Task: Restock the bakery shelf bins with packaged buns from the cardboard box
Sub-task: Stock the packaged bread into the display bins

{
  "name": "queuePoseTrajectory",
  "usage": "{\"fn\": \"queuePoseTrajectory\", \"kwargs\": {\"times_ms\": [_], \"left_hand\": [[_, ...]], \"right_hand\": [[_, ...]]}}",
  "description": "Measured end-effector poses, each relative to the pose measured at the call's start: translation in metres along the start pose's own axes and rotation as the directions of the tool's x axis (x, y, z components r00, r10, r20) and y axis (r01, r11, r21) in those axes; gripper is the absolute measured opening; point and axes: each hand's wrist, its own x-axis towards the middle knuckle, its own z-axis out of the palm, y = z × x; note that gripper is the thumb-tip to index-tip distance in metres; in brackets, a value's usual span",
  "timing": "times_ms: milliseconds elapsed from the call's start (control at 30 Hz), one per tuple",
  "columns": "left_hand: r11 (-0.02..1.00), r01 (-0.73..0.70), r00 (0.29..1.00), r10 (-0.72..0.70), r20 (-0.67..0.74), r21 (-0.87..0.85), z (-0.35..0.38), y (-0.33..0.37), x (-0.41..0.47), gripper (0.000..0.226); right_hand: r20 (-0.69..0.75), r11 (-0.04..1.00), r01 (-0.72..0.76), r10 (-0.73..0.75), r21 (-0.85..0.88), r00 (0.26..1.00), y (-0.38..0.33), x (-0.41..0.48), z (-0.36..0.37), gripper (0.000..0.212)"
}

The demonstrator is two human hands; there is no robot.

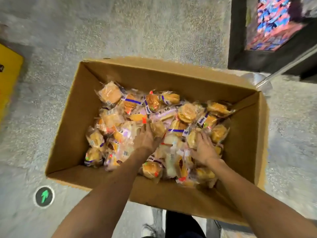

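- 1 speckled grey floor (154,28): background across the whole frame.
- 1 cardboard box (72,134), centre, open-topped, standing on that floor. This is your stock source. Packaged buns (187,112) cover its bottom in a loose heap, so little looks drawn off and most of the restocking is probably left.
- 1 dark shelf unit (240,57), upper right: blurred colourful packets, no bakery bins in view.
- Your 2 hands, apart, both down in the heap. Left hand (145,139) is against 1 packet, grip unclear. Right hand (205,149) lies loose-fingered on another.
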Motion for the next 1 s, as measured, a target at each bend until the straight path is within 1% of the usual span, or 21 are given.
{"fn": "queuePoseTrajectory", "kwargs": {"times_ms": [133,200,233,300,333,367,433,533,567,600,633,667,700,800,833,867,900,967,1000], "left_hand": [[0.994,0.102,0.995,-0.102,0.009,-0.041,0.015,-0.003,0.018,0.101],[0.985,0.158,0.987,-0.158,-0.001,-0.076,0.022,-0.004,0.024,0.096],[0.978,0.18,0.983,-0.181,-0.002,-0.1,0.025,-0.005,0.025,0.088],[0.964,0.212,0.977,-0.215,-0.005,-0.16,0.028,-0.005,0.028,0.07],[0.956,0.221,0.974,-0.224,0.003,-0.191,0.028,-0.007,0.028,0.065],[0.947,0.228,0.973,-0.228,0.026,-0.226,0.026,-0.008,0.026,0.063],[0.929,0.216,0.976,-0.199,0.086,-0.3,0.022,-0.011,0.019,0.055],[0.884,0.18,0.977,-0.11,0.184,-0.431,0.013,-0.017,0.001,0.048],[0.853,0.199,0.969,-0.096,0.228,-0.483,0.01,-0.016,-0.006,0.045],[0.799,0.231,0.954,-0.075,0.29,-0.555,0.006,-0.015,-0.014,0.042],[0.776,0.236,0.943,-0.037,0.332,-0.585,0.005,-0.014,-0.02,0.043],[0.756,0.228,0.942,-0.011,0.337,-0.614,0.003,-0.015,-0.024,0.05],[0.764,0.2,0.945,0.015,0.328,-0.613,0.002,-0.014,-0.029,0.057],[0.718,0.16,0.958,0.052,0.281,-0.678,-0.002,-0.015,-0.042,0.061],[0.711,0.151,0.961,0.058,0.272,-0.686,-0.002,-0.016,-0.045,0.057],[0.701,0.145,0.966,0.054,0.254,-0.698,-0.004,-0.016,-0.048,0.051],[0.702,0.13,0.968,0.062,0.242,-0.7,-0.003,-0.017,-0.051,0.047],[0.689,0.102,0.972,0.085,0.22,-0.717,-0.003,-0.015,-0.055,0.049],[0.693,0.099,0.971,0.088,0.22,-0.714,-0.004,-0.015,-0.055,0.052]], "right_hand": [[-0.015,0.999,0.01,-0.01,-0.053,1.0,0.001,0.017,0.003,0.099],[-0.009,0.996,0.001,-0.002,-0.092,1.0,0.003,0.021,0.003,0.108],[-0.006,0.994,0.0,-0.001,-0.113,1.0,0.004,0.022,0.003,0.108],[-0.035,0.995,-0.004,0.001,-0.104,0.999,0.006,0.022,0.003,0.1],[-0.06,0.998,-0.014,0.011,-0.058,0.998,0.006,0.022,0.002,0.093],[-0.072,0.999,-0.032,0.033,0.015,0.997,0.005,0.021,-0.001,0.087],[-0.038,0.976,-0.081,0.09,0.203,0.995,0.004,0.021,-0.005,0.079],[0.07,0.887,-0.118,0.096,0.447,0.993,0.001,0.019,-0.008,0.064],[0.108,0.845,-0.127,0.083,0.52,0.991,-0.002,0.017,-0.009,0.058],[0.148,0.8,-0.141,0.066,0.584,0.987,-0.006,0.016,-0.01,0.053],[0.179,0.757,-0.152,0.047,0.636,0.983,-0.01,0.014,-0.011,0.049],[0.208,0.708,-0.163,0.024,0.687,0.978,-0.015,0.011,-0.012,0.044],[0.242,0.645,-0.185,0.0,0.742,0.97,-0.018,0.009,-0.012,0.042],[0.324,0.471,-0.24,-0.105,0.849,0.94,-0.026,0.001,-0.009,0.042],[0.343,0.447,-0.247,-0.148,0.86,0.927,-0.031,-0.002,-0.008,0.046],[0.357,0.446,-0.249,-0.176,0.86,0.917,-0.035,-0.004,-0.006,0.057],[0.373,0.465,-0.25,-0.193,0.849,0.908,-0.04,-0.006,-0.005,0.074],[0.38,0.516,-0.248,-0.166,0.82,0.91,-0.049,-0.008,0.0,0.106],[0.373,0.527,-0.247,-0.146,0.813,0.916,-0.054,-0.009,0.002,0.119]]}}
